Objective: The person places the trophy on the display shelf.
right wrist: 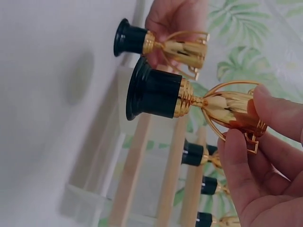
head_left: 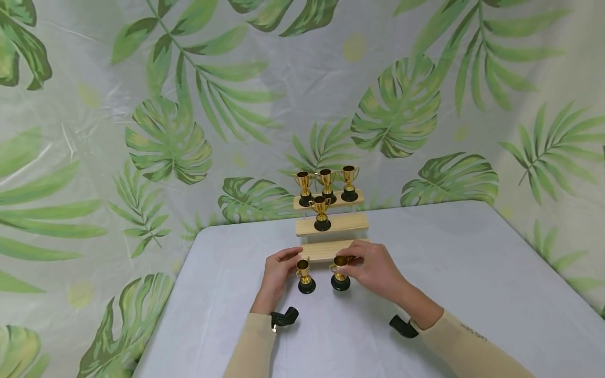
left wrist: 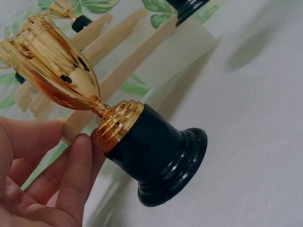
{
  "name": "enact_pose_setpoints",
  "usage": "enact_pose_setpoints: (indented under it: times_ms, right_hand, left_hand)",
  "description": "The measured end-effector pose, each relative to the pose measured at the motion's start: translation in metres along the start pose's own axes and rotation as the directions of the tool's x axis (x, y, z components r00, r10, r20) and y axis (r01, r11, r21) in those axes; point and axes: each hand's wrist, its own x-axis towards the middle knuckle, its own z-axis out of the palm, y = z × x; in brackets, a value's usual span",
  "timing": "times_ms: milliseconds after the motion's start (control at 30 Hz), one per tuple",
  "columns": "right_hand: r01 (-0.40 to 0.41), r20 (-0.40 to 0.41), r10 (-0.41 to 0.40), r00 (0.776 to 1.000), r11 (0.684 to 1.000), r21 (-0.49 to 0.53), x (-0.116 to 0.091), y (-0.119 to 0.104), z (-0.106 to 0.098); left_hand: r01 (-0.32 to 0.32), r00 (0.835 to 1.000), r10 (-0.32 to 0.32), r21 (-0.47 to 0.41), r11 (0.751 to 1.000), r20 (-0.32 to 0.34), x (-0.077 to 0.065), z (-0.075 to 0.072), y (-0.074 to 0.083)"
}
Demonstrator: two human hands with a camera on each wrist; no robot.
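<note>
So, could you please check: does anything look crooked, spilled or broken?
Nothing stands out: the four trophies on the wooden shelves stand upright, the white tabletop shows no spill, and the trophy in the right hand has no visible damage.

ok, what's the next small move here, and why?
Probably lift the pinched cup onto the bottom step: the right hand has it just in front, the step's visible wood is bare, and the top step and middle step already bear cups. The left hand is at the bottom step's left end.
</note>
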Motion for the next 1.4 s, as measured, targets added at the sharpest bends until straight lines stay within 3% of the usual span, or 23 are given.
enact_pose_setpoints:
  times_ms: [300,700,1400]
  right_hand:
    - [-0.025,-0.039,0.025,0.999,1.0,-0.012,0.006,0.002,-0.014]
    - [0.015,-0.084,-0.017,0.996,0.999,-0.031,0.016,0.007,-0.025]
    - [0.01,-0.156,-0.026,0.987,0.994,-0.105,0.042,0.01,-0.048]
  left_hand:
    - [0.0,1.0,-0.001,-0.009,1.0,-0.01,-0.001,0.002,0.001]
    - [-0.01,1.0,0.01,-0.013,1.0,-0.004,-0.002,0.001,0.001]
    - [0.0,1.0,0.0,-0.019,1.0,-0.016,-0.001,0.001,0.0]
